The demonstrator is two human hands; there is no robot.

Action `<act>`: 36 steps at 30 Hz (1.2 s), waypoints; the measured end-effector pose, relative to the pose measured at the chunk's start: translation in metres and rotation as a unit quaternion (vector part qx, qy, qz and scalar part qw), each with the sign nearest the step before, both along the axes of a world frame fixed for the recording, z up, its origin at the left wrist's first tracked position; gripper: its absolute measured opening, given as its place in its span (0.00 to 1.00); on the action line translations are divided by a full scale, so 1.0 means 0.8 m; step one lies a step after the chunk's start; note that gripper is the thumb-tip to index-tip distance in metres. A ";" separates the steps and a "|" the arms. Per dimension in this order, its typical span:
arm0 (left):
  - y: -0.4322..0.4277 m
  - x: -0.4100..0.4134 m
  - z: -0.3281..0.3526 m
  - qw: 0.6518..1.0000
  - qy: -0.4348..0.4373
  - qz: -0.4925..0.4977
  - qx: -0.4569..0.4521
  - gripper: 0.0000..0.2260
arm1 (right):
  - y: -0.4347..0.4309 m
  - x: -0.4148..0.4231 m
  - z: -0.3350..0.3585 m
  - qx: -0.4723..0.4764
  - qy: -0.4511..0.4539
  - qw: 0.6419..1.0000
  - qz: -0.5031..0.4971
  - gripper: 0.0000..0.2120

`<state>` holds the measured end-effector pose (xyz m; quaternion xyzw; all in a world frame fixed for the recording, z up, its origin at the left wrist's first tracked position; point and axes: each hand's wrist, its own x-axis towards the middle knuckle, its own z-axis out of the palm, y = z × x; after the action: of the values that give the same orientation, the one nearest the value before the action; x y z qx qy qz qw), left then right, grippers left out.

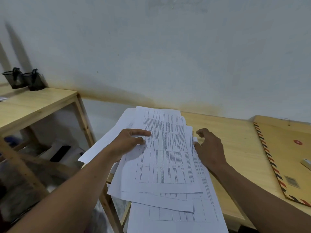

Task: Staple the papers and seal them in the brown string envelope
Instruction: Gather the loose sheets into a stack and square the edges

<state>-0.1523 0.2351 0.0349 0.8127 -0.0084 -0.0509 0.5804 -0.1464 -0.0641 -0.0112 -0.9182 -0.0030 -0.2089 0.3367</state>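
Note:
A loose, fanned stack of white printed papers [165, 162] lies on the left part of the wooden table [235, 148], several sheets hanging over the table's left edge. My left hand [130, 142] grips the stack's left side, thumb on the top sheet. My right hand [209, 148] rests at the stack's right edge, fingers curled against the sheets. The brown string envelope [286, 157], with a striped border and a red button, lies flat at the far right. A small white object [306, 163], possibly the stapler, sits on the envelope at the frame's edge.
A second wooden table [33, 105] stands to the left with two black mesh pen holders [25, 79]. Beneath it are shelves with dark and white items [60, 153]. A pale wall runs behind both tables.

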 end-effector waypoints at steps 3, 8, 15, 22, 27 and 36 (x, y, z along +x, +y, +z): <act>-0.002 0.000 0.000 1.000 0.003 -0.008 0.007 0.14 | -0.003 -0.004 0.001 -0.031 0.027 0.999 0.031 0.12; 0.003 0.002 0.001 1.000 0.007 -0.010 0.005 0.14 | -0.005 -0.013 0.003 -0.145 0.062 0.987 0.031 0.21; 0.012 0.002 0.000 1.000 -0.002 0.029 0.000 0.14 | -0.009 -0.018 0.002 -0.164 0.060 0.984 0.032 0.26; 0.020 0.002 -0.006 1.000 0.010 0.024 0.007 0.14 | 0.005 -0.029 0.009 -0.126 0.059 0.990 0.013 0.23; 0.017 0.001 -0.002 1.000 0.009 0.027 -0.011 0.14 | 0.015 -0.030 0.007 -0.048 0.026 0.998 0.019 0.17; -0.004 0.006 0.011 0.995 0.017 0.026 -0.097 0.11 | -0.007 -0.002 0.056 0.268 -0.032 0.963 0.027 0.14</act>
<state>-0.1473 0.2318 0.0439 0.7517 0.0174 -0.0488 0.6574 -0.1482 -0.0694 0.0340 -0.7869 0.0180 -0.2218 0.5756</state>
